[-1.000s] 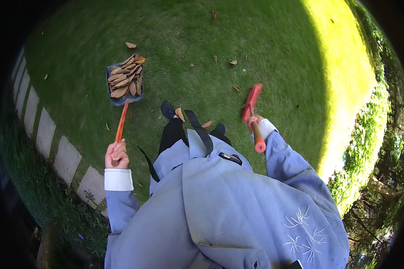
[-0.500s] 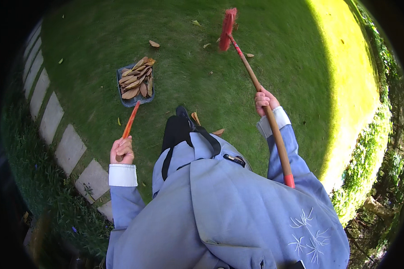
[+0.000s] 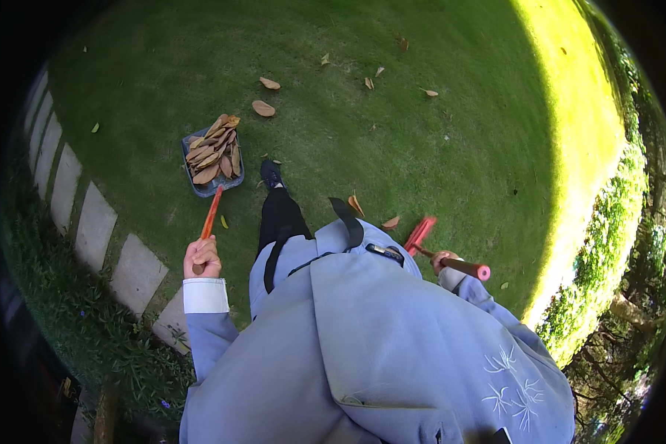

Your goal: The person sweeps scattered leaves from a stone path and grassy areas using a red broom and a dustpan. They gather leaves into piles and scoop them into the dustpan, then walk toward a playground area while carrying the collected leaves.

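My left hand (image 3: 203, 257) is closed round the orange-and-brown handle of a dustpan (image 3: 220, 188). Its dark blue-grey pan is heaped with brown dry leaves (image 3: 216, 151) and sits over the grass ahead on the left. On the right, my right hand (image 3: 444, 260) grips the wooden handle of a broom (image 3: 419, 234). The broom's red head is down near the grass beside my body, and the red end of its handle points up to the right. Part of the right hand is hidden behind the handle and sleeve.
Loose leaves lie on the lawn (image 3: 333, 155), including a brown leaf (image 3: 263, 109) beyond the dustpan and another leaf (image 3: 391, 222) near the broom head. Stone slabs (image 3: 96, 226) and dark plants border the left. A sunlit hedge (image 3: 603, 244) runs along the right.
The broom has swung from far ahead back to my right side, its head now low and close. One foot has stepped forward. The leaf-filled dustpan stays in my left hand.
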`<state>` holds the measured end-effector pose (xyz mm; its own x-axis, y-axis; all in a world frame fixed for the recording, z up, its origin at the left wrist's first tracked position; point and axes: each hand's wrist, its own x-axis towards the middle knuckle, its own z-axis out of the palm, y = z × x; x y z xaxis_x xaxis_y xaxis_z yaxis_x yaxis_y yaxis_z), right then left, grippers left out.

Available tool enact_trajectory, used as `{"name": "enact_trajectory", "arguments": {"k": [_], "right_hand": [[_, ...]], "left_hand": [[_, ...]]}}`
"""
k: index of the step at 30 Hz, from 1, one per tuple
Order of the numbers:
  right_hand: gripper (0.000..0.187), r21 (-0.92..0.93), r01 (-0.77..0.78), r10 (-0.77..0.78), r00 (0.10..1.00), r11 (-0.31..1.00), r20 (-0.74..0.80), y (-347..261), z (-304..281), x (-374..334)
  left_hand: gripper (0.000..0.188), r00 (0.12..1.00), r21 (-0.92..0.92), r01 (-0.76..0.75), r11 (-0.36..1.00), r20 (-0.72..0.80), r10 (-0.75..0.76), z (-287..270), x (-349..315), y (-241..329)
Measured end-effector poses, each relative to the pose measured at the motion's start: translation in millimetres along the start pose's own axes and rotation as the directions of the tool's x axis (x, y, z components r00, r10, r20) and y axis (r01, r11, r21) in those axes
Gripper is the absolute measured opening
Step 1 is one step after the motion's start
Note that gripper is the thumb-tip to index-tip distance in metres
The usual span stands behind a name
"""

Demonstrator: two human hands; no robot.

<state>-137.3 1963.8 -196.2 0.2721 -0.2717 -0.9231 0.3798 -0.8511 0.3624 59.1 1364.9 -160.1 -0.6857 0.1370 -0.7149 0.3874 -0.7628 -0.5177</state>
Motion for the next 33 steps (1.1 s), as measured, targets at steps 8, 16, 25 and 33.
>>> {"name": "enact_trajectory", "arguments": {"k": [8,16,25,33], "right_hand": [[0.007,0.000,-0.087,0.087,0.996,0.996,-0.023,202,231,116],[0.010,-0.131,-0.274,0.302,0.904,0.953,0.303,378,487,62],[0.020,-0.475,-0.133,0.431,0.671,0.870,0.603,340,573,-5],[0.017,-0.643,0.584,-0.380,0.812,0.496,0.444,186,605,-102]], "left_hand": [[0.015,0.998,0.012,-0.023,1.000,0.066,0.022,109,-2,81],[0.021,0.987,0.047,-0.119,0.992,0.117,0.112,165,19,114],[0.019,0.989,0.068,-0.116,0.991,0.100,0.108,212,45,129],[0.009,0.999,-0.024,-0.017,1.000,0.047,0.019,337,144,121]]}}
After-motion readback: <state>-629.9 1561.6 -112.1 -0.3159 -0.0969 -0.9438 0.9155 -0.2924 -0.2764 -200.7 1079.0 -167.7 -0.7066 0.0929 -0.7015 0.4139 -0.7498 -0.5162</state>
